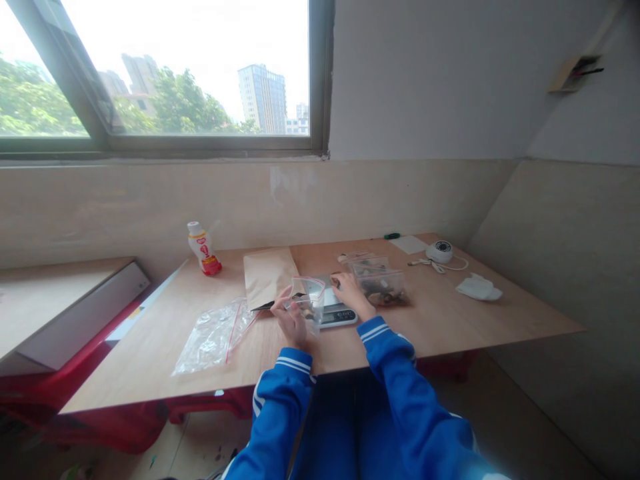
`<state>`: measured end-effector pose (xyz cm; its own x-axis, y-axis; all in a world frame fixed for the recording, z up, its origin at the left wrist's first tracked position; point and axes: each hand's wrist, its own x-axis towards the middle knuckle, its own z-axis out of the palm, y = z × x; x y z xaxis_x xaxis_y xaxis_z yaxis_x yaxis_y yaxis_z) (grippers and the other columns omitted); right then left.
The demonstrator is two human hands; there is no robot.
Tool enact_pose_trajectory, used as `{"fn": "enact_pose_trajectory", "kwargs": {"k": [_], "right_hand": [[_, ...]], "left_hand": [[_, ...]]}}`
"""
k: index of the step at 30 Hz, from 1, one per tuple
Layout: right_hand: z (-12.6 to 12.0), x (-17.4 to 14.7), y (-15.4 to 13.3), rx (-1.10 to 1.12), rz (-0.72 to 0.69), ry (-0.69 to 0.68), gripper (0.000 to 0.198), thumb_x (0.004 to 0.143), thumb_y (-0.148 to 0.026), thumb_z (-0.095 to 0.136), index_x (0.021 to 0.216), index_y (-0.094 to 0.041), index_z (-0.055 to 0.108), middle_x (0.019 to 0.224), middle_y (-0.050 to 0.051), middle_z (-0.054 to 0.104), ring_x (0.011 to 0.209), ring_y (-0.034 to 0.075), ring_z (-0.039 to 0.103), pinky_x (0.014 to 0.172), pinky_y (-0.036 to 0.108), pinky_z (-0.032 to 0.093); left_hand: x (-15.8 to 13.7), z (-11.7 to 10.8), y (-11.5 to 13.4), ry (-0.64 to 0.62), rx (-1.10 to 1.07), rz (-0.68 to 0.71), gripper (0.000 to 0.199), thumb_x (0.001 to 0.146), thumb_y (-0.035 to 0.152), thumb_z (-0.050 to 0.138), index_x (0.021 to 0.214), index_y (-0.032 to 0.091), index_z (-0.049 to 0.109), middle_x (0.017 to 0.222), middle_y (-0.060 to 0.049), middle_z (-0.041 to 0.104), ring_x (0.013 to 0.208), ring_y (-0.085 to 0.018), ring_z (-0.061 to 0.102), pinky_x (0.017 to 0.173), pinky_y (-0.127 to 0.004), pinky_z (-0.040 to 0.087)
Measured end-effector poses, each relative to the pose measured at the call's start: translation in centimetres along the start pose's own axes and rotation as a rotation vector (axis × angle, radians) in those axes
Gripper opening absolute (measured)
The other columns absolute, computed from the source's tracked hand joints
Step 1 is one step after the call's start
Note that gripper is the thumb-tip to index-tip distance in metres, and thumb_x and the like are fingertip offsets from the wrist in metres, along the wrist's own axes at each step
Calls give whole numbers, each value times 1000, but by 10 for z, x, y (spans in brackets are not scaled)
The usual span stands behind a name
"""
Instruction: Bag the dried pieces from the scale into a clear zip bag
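Observation:
My left hand [290, 323] grips a small clear zip bag [312, 301] with a red seal line, held partly over the kitchen scale; a few brown pieces show inside. A dark pointed tool [263, 307] juts out to the left beside that hand, its kind unclear. The white scale [339, 317] has a dark display at its front. My right hand [353, 294] is above the scale's right side, fingers pinched around a small brown piece [335, 283]. Just right of it lies a zip bag of brown dried pieces [387, 292], with another filled bag [369, 266] behind.
Flat clear zip bags [213, 339] lie at left, near a brown paper envelope [270, 272] and a white-and-red bottle [204, 249]. To the right are a white dome camera [439, 251] with its cable, crumpled white tissue [479, 287] and a green-handled tool [393, 236].

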<state>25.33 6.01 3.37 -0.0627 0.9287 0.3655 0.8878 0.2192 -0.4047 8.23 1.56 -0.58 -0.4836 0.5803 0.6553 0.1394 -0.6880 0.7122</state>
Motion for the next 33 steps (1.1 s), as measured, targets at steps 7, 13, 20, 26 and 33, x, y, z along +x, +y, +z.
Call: {"fn": "enact_pose_trajectory", "kwargs": {"k": [7,13,20,26,33], "right_hand": [[4,-1,6,-62,43,-8,21,85,-21,54,104,-21,64,106,9,61,103,25,50,88,37,35],[1,-1,8,-5,40,31,16,80,-21,61,94,-18,67,104,10,60,102,26,50,89,37,37],[-7,13,6,254,79,132,20,86,-31,52,87,-17,68,88,8,70,83,21,63,77,33,47],[-15,21,-12,449,46,205,27,89,-34,47,91,-15,66,92,9,71,86,19,65,78,30,49],[-18,-49,-34,511,-91,88,21,91,-26,45,90,-19,65,92,5,66,86,17,61,78,29,48]], "left_hand": [[-1,-1,1,-5,-8,-9,21,89,42,47,96,23,42,118,-12,59,111,-23,58,92,-52,45],[0,0,2,-8,5,-1,21,89,42,48,96,23,43,117,-12,59,112,-21,58,92,-49,46],[0,1,1,-16,43,19,18,90,38,46,98,23,42,118,-12,59,112,-22,57,92,-50,45],[2,1,1,-28,126,-12,18,89,35,49,96,21,43,114,-13,59,109,-23,58,92,-48,44],[6,1,6,116,148,-91,19,90,39,44,94,21,42,109,-12,58,106,-21,57,92,-43,44]]}}
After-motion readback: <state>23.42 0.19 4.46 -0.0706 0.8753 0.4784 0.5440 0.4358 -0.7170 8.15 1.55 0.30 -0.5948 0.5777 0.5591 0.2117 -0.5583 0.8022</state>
